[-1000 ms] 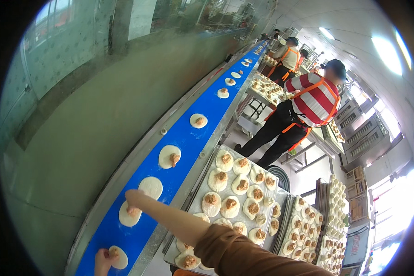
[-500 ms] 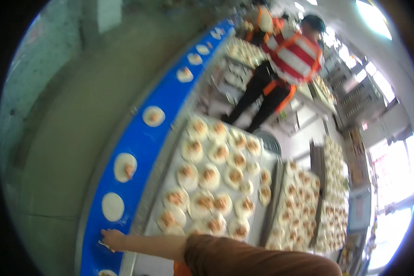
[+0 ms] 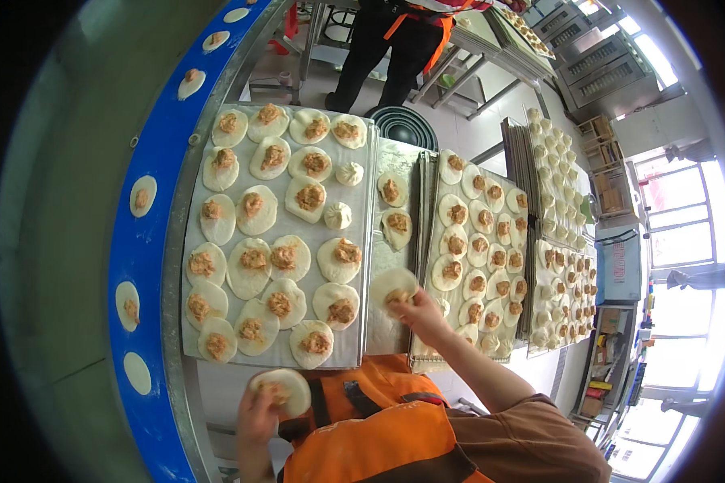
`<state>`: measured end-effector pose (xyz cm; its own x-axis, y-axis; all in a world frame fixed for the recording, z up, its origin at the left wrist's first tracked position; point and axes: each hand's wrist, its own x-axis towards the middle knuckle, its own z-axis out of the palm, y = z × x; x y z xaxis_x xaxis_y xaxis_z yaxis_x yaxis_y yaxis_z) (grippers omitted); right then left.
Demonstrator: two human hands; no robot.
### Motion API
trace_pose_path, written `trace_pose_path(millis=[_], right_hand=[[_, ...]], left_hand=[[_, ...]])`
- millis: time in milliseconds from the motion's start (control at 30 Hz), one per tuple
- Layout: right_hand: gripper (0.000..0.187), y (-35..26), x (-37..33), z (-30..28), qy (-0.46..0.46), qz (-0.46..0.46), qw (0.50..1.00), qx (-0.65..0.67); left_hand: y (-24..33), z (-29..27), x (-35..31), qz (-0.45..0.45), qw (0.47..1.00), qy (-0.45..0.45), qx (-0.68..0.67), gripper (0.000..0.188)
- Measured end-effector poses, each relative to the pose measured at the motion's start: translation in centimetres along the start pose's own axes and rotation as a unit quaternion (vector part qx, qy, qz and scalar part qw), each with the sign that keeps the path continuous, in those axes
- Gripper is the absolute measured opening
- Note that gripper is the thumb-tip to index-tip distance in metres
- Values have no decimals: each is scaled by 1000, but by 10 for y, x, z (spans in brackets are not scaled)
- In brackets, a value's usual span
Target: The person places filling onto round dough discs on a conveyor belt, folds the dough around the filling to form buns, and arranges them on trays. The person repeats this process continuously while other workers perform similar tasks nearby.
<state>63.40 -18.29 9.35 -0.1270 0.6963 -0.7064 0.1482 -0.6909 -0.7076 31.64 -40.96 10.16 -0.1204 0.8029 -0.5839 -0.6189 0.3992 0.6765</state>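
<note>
Held low by the front of the orange apron, a round dough wrapper with meat-coloured filling (image 3: 296,390) rests in my left hand (image 3: 254,417), its fingers curled at the wrapper's edge. My right hand (image 3: 424,315) pinches another filled dough wrapper (image 3: 391,279) over the strip between two trays. Close to both hands lies a large tray (image 3: 354,348) of flat wrappers topped with filling. Among these sit a pleated bun (image 3: 337,215) and a smaller pleated one (image 3: 349,173). Two filled wrappers (image 3: 395,229) lie on the metal strip beside it.
At the left runs a blue conveyor belt (image 3: 149,241) carrying spaced wrappers. Further trays of filled wrappers (image 3: 475,249) and shaped buns (image 3: 557,173) stand to the right on stacks. A co-worker (image 3: 379,48) stands beyond, near dark round stacked basins (image 3: 403,127). Shelves and windows line the right.
My view has swung toward the trays and apron. The arm that reached over the belt is no longer there; both hands now hold filled wrappers.
</note>
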Motion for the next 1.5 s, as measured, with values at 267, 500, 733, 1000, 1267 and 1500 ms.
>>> trace_pose_path(millis=[267, 500, 733, 1000, 1267, 1500], right_hand=[[42, 61, 140, -37, 23, -14, 1000, 12], [49, 54, 142, -46, 162, -176, 858, -455], [53, 2, 107, -60, 108, -302, 862, -394], [32, -98, 92, 55, -17, -437, 835, -335], [36, -130, 216, 376, -274, -458, 724, -438], [37, -86, 357, 535, -372, -448, 597, -552]], left_hand=[[-63, 169, 92, -139, 980, -141, 11, 36], [-168, 210, 180, -157, 971, -52, 173, 37], [-137, 234, 157, 297, 817, -11, 494, 48], [33, -19, 80, 401, 888, 226, 3, 46], [45, -317, 44, 96, 664, 511, 537, 60], [16, -381, 2, 90, 789, 514, 325, 86]])
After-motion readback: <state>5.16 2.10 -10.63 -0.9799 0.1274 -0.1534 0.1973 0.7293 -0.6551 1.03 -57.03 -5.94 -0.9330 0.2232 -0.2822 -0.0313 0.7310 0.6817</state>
